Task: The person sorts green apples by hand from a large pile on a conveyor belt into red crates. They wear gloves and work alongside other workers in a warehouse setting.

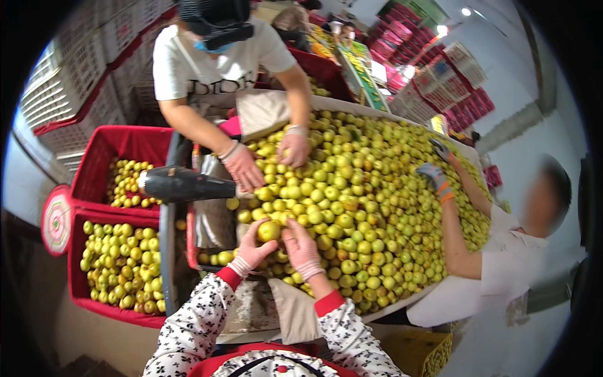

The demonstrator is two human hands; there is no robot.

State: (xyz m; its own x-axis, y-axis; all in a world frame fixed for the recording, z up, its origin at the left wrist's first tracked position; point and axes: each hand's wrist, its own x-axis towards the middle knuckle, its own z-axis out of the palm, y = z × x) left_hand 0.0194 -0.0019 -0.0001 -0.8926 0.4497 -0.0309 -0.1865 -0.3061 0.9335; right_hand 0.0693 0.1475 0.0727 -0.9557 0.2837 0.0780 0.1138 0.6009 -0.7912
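Observation:
Before me spreads a big heap of small yellow-green fruits (358, 202) on a cloth-edged table. My left hand (254, 247), in a pinkish glove, holds one larger yellow fruit (269, 231) between thumb and fingers. Close on its right is my right hand (301, 249), gloved alike, fingers slightly bent over the heap's near edge; whether its fingertips touch a fruit is unclear. A black blower-like nozzle (188, 184) lies across the left end of the table, beyond my left hand.
Two red cloth-lined crates with fruits (121, 268) stand at left, beside a round stool (56, 220). A co-worker in a white shirt (221, 70) reaches into the heap opposite; another co-worker (499, 259) works at right. A yellow crate (414, 351) stands below right.

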